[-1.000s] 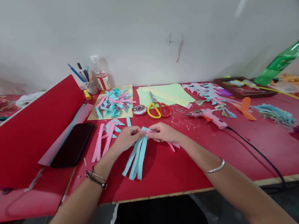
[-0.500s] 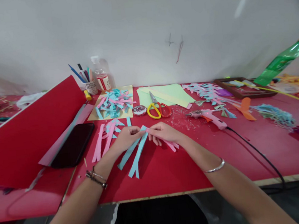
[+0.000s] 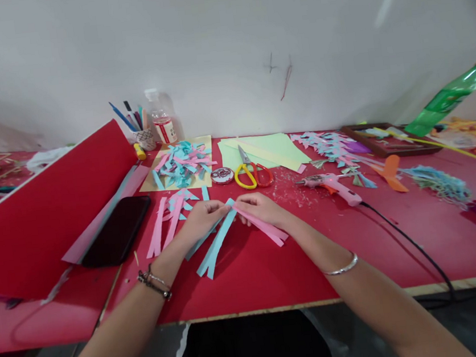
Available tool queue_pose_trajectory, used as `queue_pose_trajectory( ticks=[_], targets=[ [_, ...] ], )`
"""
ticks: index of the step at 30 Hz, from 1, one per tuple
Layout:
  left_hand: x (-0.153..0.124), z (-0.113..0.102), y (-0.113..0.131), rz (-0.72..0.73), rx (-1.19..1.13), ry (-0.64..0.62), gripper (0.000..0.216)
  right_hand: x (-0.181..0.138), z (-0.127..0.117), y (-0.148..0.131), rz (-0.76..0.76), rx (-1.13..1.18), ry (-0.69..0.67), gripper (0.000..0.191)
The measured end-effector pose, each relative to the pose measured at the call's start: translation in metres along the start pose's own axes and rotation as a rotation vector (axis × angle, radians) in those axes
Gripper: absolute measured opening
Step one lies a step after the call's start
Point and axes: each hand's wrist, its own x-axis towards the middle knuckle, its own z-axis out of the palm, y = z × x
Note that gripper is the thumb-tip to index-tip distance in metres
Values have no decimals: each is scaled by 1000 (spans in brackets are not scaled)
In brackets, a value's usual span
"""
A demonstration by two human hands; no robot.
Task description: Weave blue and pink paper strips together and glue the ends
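Pink strips (image 3: pixel 267 229) swung outward, right hand (image 3: pixel 261 207) pinching; left hand (image 3: pixel 204 216) pinches blue strips (image 3: pixel 219 242).
Pile (image 3: pixel 184 164) cut by bench's (image 3: pixel 284 282) back edge; these remain long, join unclear.

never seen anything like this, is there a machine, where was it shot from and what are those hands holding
There is no robot here, just a person's two bare hands. The camera is worn on the head, looking forward and down, so the forearms reach in from the bottom. The left hand pinches blue strips; the right hand pinches pink strips. Whether the strips are joined is hard to tell. On the red table lie a phone to the left, scissors and a pile of cut paper beyond the hands, and a glue gun to the right.
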Motion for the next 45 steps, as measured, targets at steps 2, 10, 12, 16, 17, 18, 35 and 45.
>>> queue_pose_trajectory(
  ticks=[2,10,12,16,17,18,35,45],
  targets=[
    [0,1,-1,2,2,-6,38,0,0,1,-21,-12,4,31],
    [-1,1,1,3,7,-9,35,0,3,-1,-51,13,73,29],
    [-1,0,2,35,30,-21,35,0,2,-2,-57,26,76,29],
    [0,0,3,132,40,9,30,-2,2,-3,-42,0,6,29],
    [0,0,3,155,31,27,27,-2,2,-4,-34,-16,-19,29],
    [1,0,3,174,26,41,26,-3,3,-5,-25,-31,-39,28],
    [1,0,2,121,5,41,17,-4,3,-9,0,-48,-73,25],
    [2,-2,-3,47,10,2,23,-4,-1,-6,40,-23,-65,27]
  ],
)
